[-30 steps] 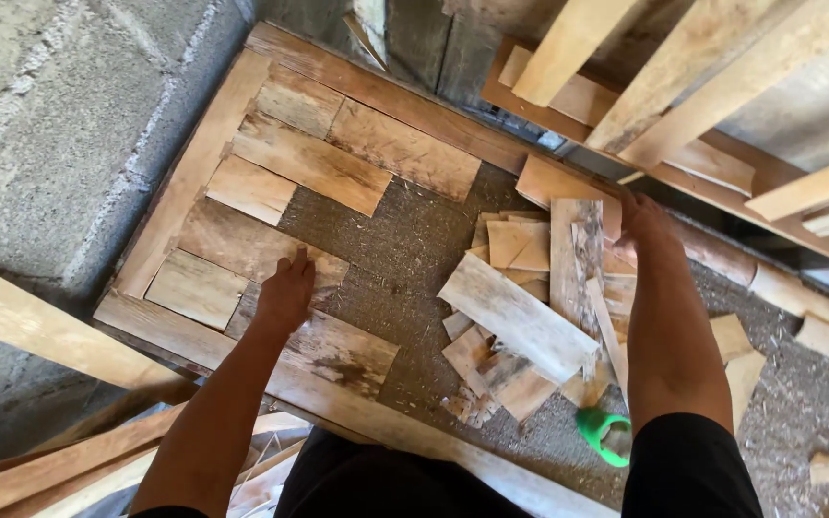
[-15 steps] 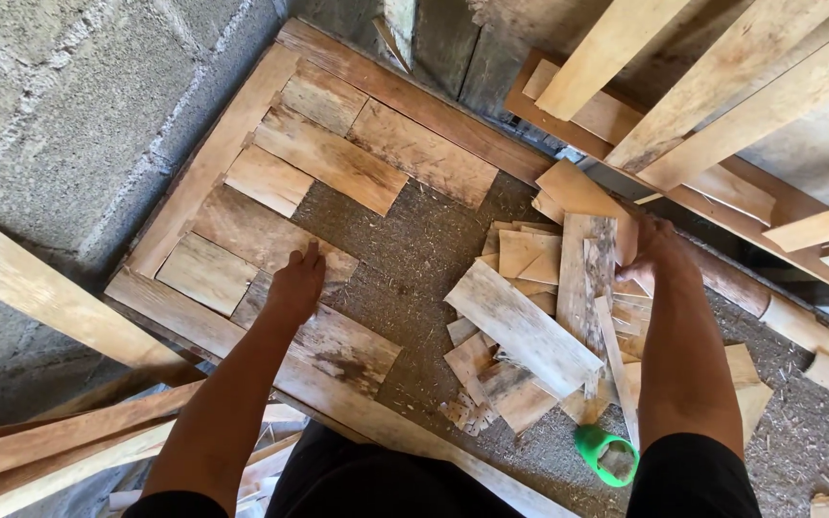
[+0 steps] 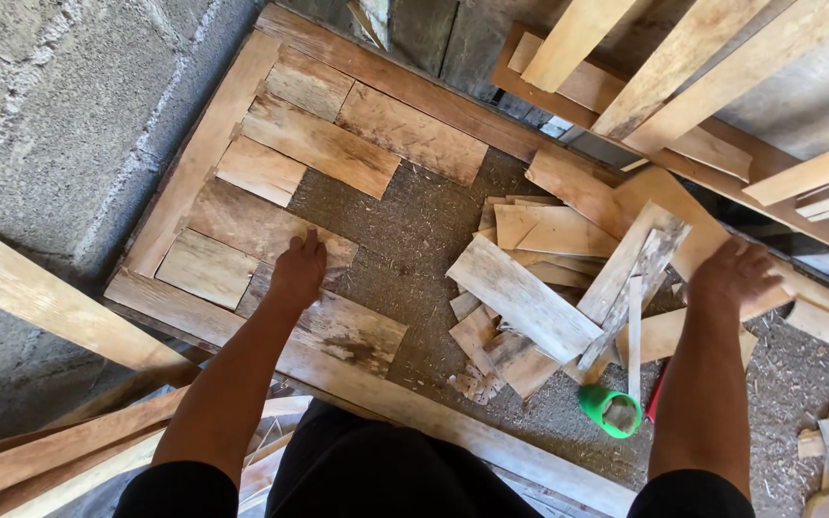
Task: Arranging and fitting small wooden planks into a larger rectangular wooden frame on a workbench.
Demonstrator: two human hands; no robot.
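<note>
Nearest to the camera is the person's dark clothing, and from it both bare arms go forward over a wide wooden frame (image 3: 205, 144) that lies flat on the floor. On the near side, by the right arm, a small green cup-like thing (image 3: 610, 411) lies in the sawdust.

The left hand (image 3: 297, 270) rests palm down on a brown plank piece (image 3: 261, 226) that is already fitted in the frame. The fingers (image 3: 311, 244) lie flat and grasp nothing. It seems the hand presses the piece so that it stays tight against its neighbours.

The right hand (image 3: 733, 272) is above the far right side of the loose pile of offcuts (image 3: 549, 288). Its fingers are open and spread, and they close around nothing; I cannot tell whether they touch the wood below or only hang just over it. The pile lies in the unfilled middle of the frame, probably so that the pieces are near to both hands.

The fitted pieces make rows in the left part of the frame, edge to edge. The rest of the inside is a rough board surface (image 3: 405, 230) covered with sawdust.

Farther away, a grey block wall (image 3: 40, 105) stands on the left, with a pale board (image 3: 45, 302) leaning beside it. At the top right, several long pale planks (image 3: 693, 77) cross above the frame at an angle.
</note>
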